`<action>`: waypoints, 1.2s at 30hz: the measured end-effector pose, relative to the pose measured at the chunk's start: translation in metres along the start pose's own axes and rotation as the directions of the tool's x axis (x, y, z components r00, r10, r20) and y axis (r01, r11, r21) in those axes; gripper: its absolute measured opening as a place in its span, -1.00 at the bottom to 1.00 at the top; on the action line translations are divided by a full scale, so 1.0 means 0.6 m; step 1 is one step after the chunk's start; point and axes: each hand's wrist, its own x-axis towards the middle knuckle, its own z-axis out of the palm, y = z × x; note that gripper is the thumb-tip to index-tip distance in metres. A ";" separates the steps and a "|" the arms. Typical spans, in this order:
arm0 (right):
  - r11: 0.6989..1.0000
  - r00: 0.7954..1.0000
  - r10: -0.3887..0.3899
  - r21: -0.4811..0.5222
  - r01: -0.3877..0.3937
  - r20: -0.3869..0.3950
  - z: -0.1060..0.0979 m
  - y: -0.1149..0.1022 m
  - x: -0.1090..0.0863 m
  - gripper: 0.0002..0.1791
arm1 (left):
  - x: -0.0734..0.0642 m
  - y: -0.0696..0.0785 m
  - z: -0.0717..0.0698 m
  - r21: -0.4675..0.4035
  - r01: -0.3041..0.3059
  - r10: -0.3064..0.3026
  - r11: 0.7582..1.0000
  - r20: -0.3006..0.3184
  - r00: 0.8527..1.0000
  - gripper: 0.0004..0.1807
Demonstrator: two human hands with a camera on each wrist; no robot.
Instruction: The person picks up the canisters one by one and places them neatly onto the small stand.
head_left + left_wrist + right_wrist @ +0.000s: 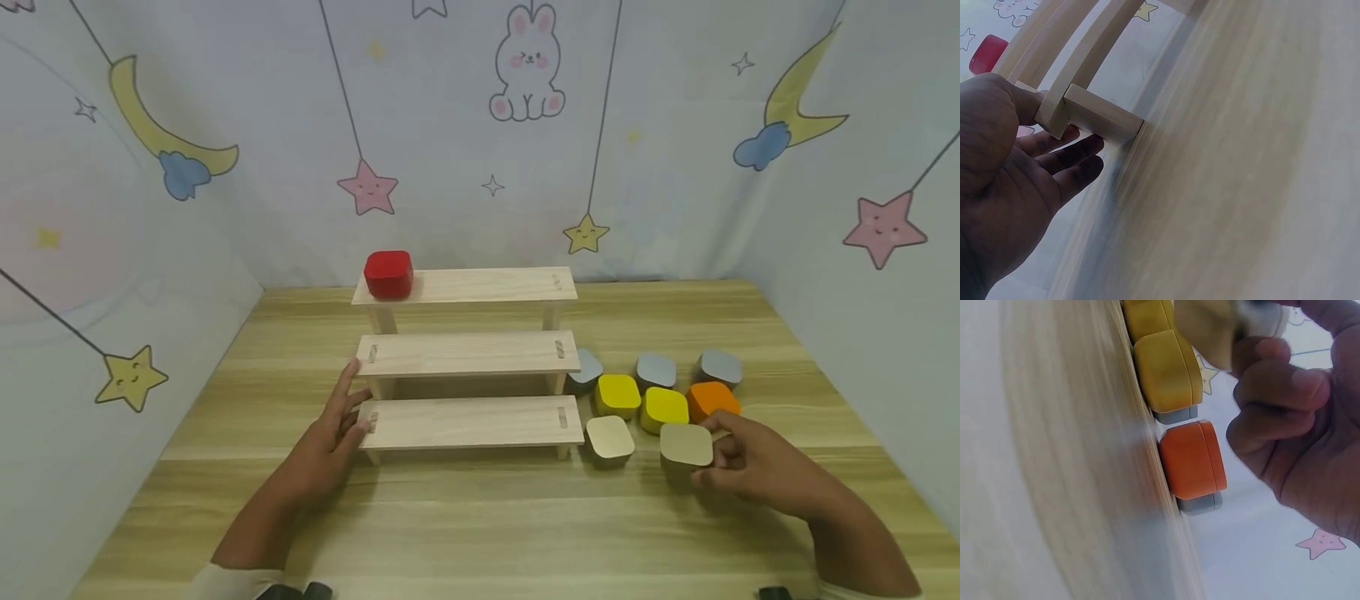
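A three-tier stepped wooden shelf (468, 422) stands on the table, with a red rounded block (389, 275) at the left of its top tier. My left hand (327, 450) touches the shelf's left end, thumb at the bottom tier and index finger reaching to the middle one. In the left wrist view its other fingers (1079, 172) are spread beside a shelf leg (1100, 112). My right hand (765, 467) pinches a cream rounded block (686, 446) by its right side. Another cream block (610, 442) sits right of the bottom tier.
Behind the cream blocks are two yellow blocks (618, 396), an orange block (712, 402) and a back row of grey blocks (656, 371), one partly hidden by the shelf. Fabric walls with printed stars and moons enclose the wood-grain table (480, 525) at the back and sides.
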 end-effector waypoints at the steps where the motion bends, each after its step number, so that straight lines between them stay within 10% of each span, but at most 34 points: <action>1: 1.000 1.000 -0.009 0.012 0.009 -0.011 0.000 -0.002 -0.001 -0.43 | 0.000 -0.001 0.000 -0.001 -0.003 0.003 1.000 0.000 1.000 0.00; 8: 0.997 0.989 -0.060 0.039 0.066 -0.138 0.009 -0.010 -0.001 -0.70 | -0.001 -0.003 0.002 0.017 -0.015 0.015 1.000 -0.005 1.000 0.01; 16: 0.999 0.969 -0.045 -0.016 0.042 -0.244 0.015 -0.015 0.003 -0.44 | -0.001 -0.002 0.002 0.023 0.002 -0.001 1.000 -0.009 1.000 -0.01; 36: 0.984 0.964 -0.112 -0.159 0.075 -0.240 -0.004 -0.080 0.035 -0.34 | 0.001 -0.004 0.002 0.009 -0.013 0.013 1.000 -0.013 1.000 0.01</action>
